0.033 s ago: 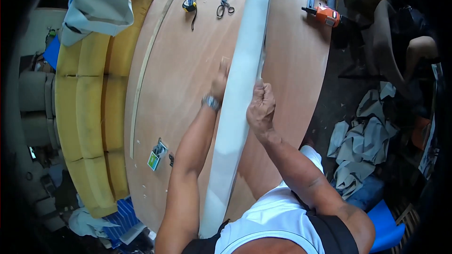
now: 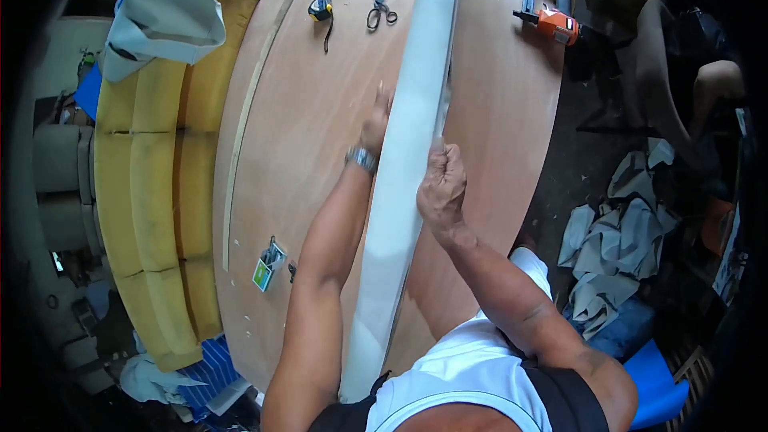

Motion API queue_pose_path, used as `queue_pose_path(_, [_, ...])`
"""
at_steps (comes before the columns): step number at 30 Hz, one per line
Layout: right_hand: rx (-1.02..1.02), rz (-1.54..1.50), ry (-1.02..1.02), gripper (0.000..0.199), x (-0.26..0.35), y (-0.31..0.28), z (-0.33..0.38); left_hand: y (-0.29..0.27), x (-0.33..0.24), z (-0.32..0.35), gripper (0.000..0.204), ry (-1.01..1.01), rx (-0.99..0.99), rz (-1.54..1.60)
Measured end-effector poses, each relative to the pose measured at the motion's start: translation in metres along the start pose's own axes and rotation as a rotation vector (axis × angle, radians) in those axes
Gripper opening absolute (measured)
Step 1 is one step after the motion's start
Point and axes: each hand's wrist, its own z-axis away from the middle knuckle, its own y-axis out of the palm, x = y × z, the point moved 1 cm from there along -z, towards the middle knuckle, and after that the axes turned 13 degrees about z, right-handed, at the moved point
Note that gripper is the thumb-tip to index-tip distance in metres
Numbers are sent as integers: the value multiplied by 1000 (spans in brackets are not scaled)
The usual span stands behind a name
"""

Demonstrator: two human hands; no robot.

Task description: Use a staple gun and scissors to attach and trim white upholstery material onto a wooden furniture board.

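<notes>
A long, narrow board covered in pale grey-white upholstery material (image 2: 404, 152) stands on edge, running from my lap across the wooden tabletop (image 2: 320, 96). My left hand (image 2: 376, 124), with a metal watch at its wrist, lies along the board's left side. Its fingers stretch away from me, some hidden behind the board. On the opposite side, my right hand (image 2: 442, 186) is closed, its thumb and curled fingers pinching the loose edge of the covering. The underside of the board is out of sight.
Scissors (image 2: 381, 4) and a tape measure (image 2: 321, 7) lie at the far left, an orange nail gun (image 2: 552, 12) at the far right. A small box (image 2: 268, 266) sits near my left forearm. Yellow foam cushions (image 2: 152, 216) line the left; fabric scraps (image 2: 612, 240) heap at right.
My left hand has slid slightly away from me along the board, its fingers straighter. My right hand keeps its pinch on the covering's edge, almost unmoved.
</notes>
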Motion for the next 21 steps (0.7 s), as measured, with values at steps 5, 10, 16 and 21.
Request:
queue_pose_path(5, [91, -101, 4, 38, 4, 9, 4, 19, -43, -64, 61, 64, 51, -79])
queue_pose_path(10, [150, -65, -62, 34, 4, 22, 3, 4, -62, -19, 66, 256, -53, -933])
queue_pose_path(16, [141, -96, -53, 31, -1, 26, 4, 39, -68, 43, 71, 422, 77, -810])
queue_pose_path(21, [233, -92, -3, 33, 0, 20, 3, 68, -70, 105, 69, 430, 58, -1122])
